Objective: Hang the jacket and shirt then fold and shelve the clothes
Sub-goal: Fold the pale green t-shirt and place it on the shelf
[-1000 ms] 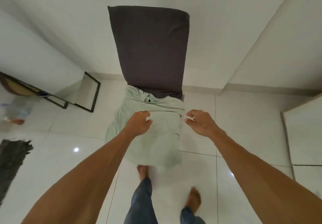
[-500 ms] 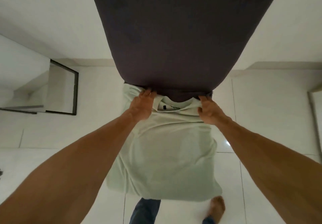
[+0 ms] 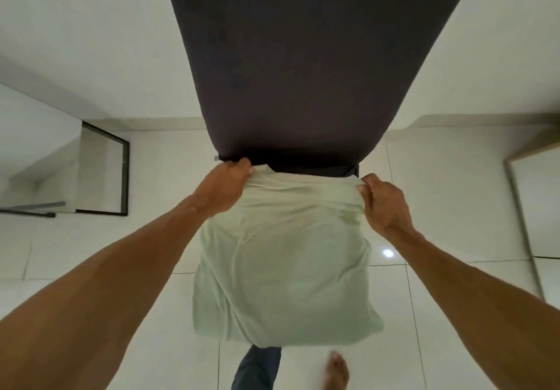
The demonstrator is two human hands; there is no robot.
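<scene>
A pale green shirt (image 3: pixel 281 268) hangs in front of me, below a long dark grey cloth-covered board (image 3: pixel 303 65) that stretches away at the top of the view. My left hand (image 3: pixel 222 191) grips the shirt's upper left edge, close to the board's near end. The upper right edge is pinched by my right hand (image 3: pixel 383 203). The shirt's lower part drapes down towards my legs and hides the collar and sleeves.
White floor tiles lie all around. A black-framed mirror or panel (image 3: pixel 104 171) leans on the wall at the left. Another framed panel (image 3: pixel 530 207) stands at the right edge. My bare foot (image 3: pixel 338 371) and a jeans leg (image 3: pixel 257 368) show below the shirt.
I have moved closer to the dark board. Both hands went from hovering over the shirt to gripping its top edge and have lifted it, so the collar no longer shows.
</scene>
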